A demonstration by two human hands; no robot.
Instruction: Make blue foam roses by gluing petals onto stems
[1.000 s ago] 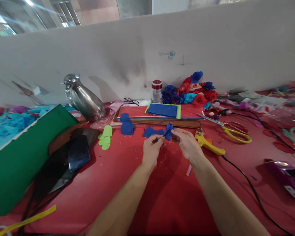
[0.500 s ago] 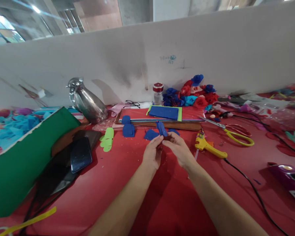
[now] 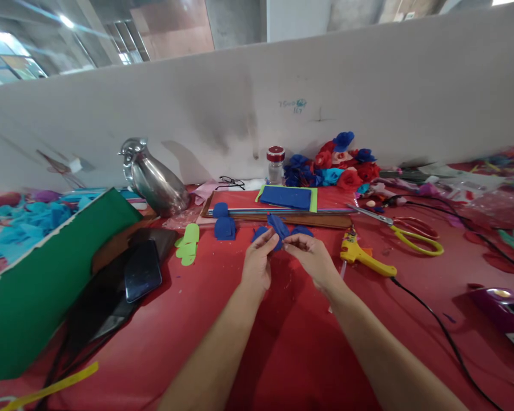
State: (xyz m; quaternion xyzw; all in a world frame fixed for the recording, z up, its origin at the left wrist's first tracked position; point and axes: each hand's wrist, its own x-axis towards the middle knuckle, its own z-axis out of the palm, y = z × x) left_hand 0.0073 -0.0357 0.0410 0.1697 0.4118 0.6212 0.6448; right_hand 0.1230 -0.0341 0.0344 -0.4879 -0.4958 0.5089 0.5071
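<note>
Between my two hands, a blue crepe-paper piece [image 3: 277, 224] stands up at the middle of the red table, its lower part partly covered by fingers. My left hand [image 3: 257, 262] is closed, pinching it between thumb and fingers. The fingertips of my right hand [image 3: 313, 260] are pinched together at its lower right edge. Behind the hands lie more blue paper pieces [image 3: 302, 230], partly hidden. Further left are blue petal-shaped cutouts [image 3: 225, 228] and light-green cutouts [image 3: 188, 244].
Right of my hands lie a yellow glue gun [image 3: 364, 257] with a black cord and scissors [image 3: 405, 231]. Behind are stacked sheets [image 3: 240, 200], a jar [image 3: 276, 165] and paper flowers [image 3: 346, 162]. At left stand a metal jug [image 3: 154, 180], phone [image 3: 142, 271] and green board [image 3: 38, 297].
My hands have moved slightly apart, the left one going left. The blue paper piece now leans more to the left and looks more spread out.
</note>
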